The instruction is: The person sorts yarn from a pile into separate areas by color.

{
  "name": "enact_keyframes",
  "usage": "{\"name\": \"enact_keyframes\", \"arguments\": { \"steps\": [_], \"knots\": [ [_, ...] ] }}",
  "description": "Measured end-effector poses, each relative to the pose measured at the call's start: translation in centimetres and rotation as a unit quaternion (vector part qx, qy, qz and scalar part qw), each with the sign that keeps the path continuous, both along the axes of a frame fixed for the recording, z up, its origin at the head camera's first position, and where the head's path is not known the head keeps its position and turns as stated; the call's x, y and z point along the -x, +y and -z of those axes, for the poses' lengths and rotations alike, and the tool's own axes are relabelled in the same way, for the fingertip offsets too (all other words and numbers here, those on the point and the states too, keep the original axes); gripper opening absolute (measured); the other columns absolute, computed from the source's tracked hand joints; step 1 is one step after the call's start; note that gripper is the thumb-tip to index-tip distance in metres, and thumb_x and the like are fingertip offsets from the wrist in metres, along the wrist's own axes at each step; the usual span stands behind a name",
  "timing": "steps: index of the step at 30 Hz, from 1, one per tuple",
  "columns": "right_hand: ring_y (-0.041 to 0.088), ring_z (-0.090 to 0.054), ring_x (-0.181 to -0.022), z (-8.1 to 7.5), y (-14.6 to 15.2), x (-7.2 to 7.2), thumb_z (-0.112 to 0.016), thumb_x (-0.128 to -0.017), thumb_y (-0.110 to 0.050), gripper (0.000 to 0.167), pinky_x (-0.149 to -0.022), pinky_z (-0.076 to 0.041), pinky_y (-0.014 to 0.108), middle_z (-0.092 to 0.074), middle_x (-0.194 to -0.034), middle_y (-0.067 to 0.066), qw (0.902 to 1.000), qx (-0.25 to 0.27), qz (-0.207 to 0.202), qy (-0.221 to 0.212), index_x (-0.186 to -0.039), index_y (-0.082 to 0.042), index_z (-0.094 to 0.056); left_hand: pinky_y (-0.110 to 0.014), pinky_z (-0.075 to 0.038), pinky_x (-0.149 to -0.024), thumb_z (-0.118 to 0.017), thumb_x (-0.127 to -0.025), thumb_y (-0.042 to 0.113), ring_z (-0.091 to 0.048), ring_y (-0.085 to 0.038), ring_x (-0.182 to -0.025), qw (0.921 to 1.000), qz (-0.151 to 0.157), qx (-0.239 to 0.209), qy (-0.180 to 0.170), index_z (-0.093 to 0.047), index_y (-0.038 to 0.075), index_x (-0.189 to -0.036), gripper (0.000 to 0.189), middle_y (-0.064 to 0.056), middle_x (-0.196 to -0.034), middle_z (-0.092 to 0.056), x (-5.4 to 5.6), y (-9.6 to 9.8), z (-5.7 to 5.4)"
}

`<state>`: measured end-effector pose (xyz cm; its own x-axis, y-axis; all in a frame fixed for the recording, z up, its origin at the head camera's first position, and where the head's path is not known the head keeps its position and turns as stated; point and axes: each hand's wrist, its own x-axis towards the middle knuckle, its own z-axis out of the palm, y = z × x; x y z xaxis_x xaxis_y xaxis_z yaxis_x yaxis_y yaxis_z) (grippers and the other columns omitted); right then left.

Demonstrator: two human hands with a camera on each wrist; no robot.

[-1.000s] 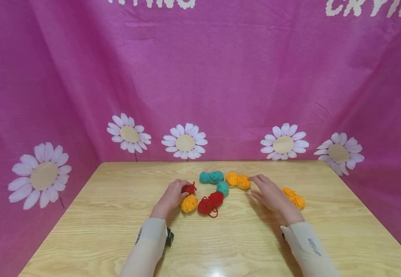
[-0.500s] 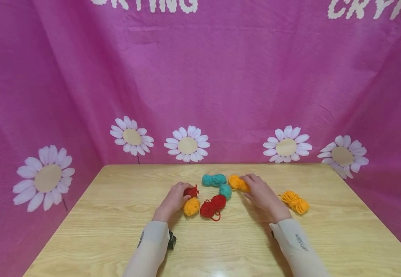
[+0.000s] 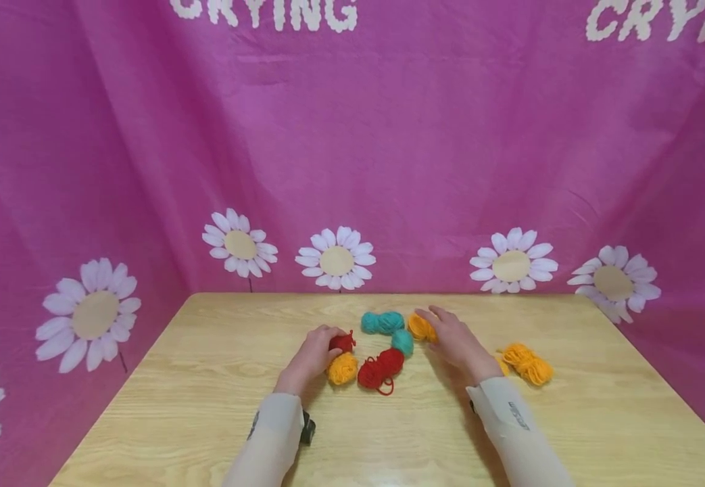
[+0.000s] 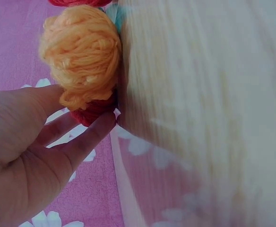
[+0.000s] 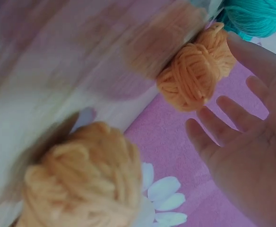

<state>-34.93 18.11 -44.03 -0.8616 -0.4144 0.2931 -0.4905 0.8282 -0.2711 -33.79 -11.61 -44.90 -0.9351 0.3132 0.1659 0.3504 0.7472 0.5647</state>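
My left hand [image 3: 314, 352] grips a small red yarn skein [image 3: 343, 342], which the fingers partly hide. Against it, on the near side, lies a yellow yarn skein [image 3: 343, 369], large in the left wrist view. The right hand [image 3: 454, 341] reaches over a second yellow skein [image 3: 421, 327] and covers its right end. In the right wrist view its fingers are extended and loosely spread, the thumb touching that skein [image 5: 192, 75]. Between the hands lie a red skein [image 3: 381, 369] with a loose loop, a teal ball [image 3: 402, 343] and a teal skein [image 3: 382, 322].
On the right lies another yellow skein [image 3: 527, 364], with more yellow yarn [image 3: 502, 365] peeping out beside the right wrist. A blurred yellow skein [image 5: 83, 177] fills the lower right wrist view. The wooden table [image 3: 206, 406] ends at a pink flowered cloth [image 3: 425, 169].
My right hand has moved left from the yellow skein's edge to over its right end. The left hand stays at the red skein. The head view has tilted slightly up.
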Motion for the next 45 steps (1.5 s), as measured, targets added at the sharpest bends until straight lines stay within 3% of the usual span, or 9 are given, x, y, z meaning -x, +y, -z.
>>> {"name": "enact_keyframes", "arguments": {
  "steps": [4, 7, 14, 22, 29, 36, 45],
  "knots": [
    [0.051, -0.040, -0.134, 0.3, -0.2, -0.1, -0.068, -0.086, 0.002, 0.066, -0.107, -0.036, 0.067, -0.038, -0.150, 0.028, 0.9985, 0.008, 0.008, -0.053, -0.146, -0.009, -0.043, -0.046, -0.054, -0.097, -0.066, -0.091, 0.003, -0.060, -0.032, -0.104, 1.0000, 0.004, -0.001, -0.003, -0.066, 0.002, -0.120, 0.029, -0.020, -0.115, -0.063, -0.4, 0.1, 0.3],
    [0.050, -0.040, -0.135, 0.6, -0.3, -0.1, -0.068, -0.087, 0.001, 0.064, -0.107, -0.036, 0.068, -0.039, -0.150, 0.027, 0.9977, -0.002, 0.014, -0.066, -0.146, -0.010, -0.044, -0.046, -0.054, -0.096, -0.065, -0.090, 0.002, -0.060, -0.031, -0.104, 1.0000, 0.006, -0.003, -0.003, -0.066, 0.001, -0.120, 0.029, -0.020, -0.114, -0.063, -0.6, 0.3, 0.5],
    [0.046, -0.054, -0.121, 1.1, -0.4, 0.0, -0.059, -0.093, 0.000, 0.048, -0.100, -0.047, 0.062, -0.057, -0.134, 0.024, 0.9971, -0.058, 0.024, -0.044, -0.140, -0.009, -0.051, -0.045, -0.054, -0.098, -0.065, -0.091, 0.004, -0.060, -0.031, -0.105, 1.0000, 0.005, 0.006, -0.005, -0.064, 0.003, -0.122, 0.031, -0.019, -0.116, -0.063, -0.6, 0.5, 0.5],
    [0.049, -0.057, -0.119, 0.6, -0.4, -0.1, -0.047, -0.096, 0.007, 0.044, -0.099, -0.048, 0.060, -0.060, -0.131, 0.028, 0.9966, -0.066, 0.022, -0.044, -0.137, -0.009, -0.053, -0.045, -0.054, -0.098, -0.065, -0.091, 0.003, -0.060, -0.030, -0.104, 1.0000, 0.000, 0.005, -0.007, -0.064, 0.003, -0.123, 0.032, -0.019, -0.115, -0.063, -0.3, 0.4, 0.0],
    [0.044, -0.064, -0.105, 0.5, -0.2, 0.1, -0.048, -0.093, 0.011, 0.044, -0.094, -0.052, 0.056, -0.065, -0.122, 0.024, 0.9970, -0.070, 0.017, -0.029, -0.130, -0.009, -0.058, -0.046, -0.053, -0.099, -0.064, -0.092, 0.004, -0.060, -0.032, -0.107, 1.0000, 0.000, 0.010, -0.001, -0.065, 0.003, -0.122, 0.030, -0.020, -0.118, -0.063, -0.1, 0.3, 0.0],
    [0.045, -0.062, -0.111, 0.6, -0.2, 0.3, -0.045, -0.094, 0.010, 0.044, -0.095, -0.052, 0.057, -0.060, -0.128, 0.025, 0.9962, -0.067, 0.028, -0.048, -0.132, -0.010, -0.056, -0.045, -0.054, -0.097, -0.065, -0.091, 0.002, -0.060, -0.032, -0.104, 0.9999, 0.003, 0.012, 0.006, -0.065, 0.003, -0.121, 0.030, -0.020, -0.115, -0.063, 0.0, 0.2, 0.1],
    [0.045, -0.062, -0.107, 0.4, -0.3, 0.1, -0.046, -0.093, 0.010, 0.045, -0.090, -0.053, 0.058, -0.060, -0.126, 0.025, 0.9961, -0.063, 0.037, -0.050, -0.132, -0.011, -0.056, -0.045, -0.054, -0.097, -0.065, -0.091, 0.002, -0.061, -0.032, -0.105, 0.9999, 0.000, 0.014, 0.008, -0.065, 0.002, -0.121, 0.030, -0.020, -0.115, -0.063, 0.1, 0.1, 0.2]
  ]
}}
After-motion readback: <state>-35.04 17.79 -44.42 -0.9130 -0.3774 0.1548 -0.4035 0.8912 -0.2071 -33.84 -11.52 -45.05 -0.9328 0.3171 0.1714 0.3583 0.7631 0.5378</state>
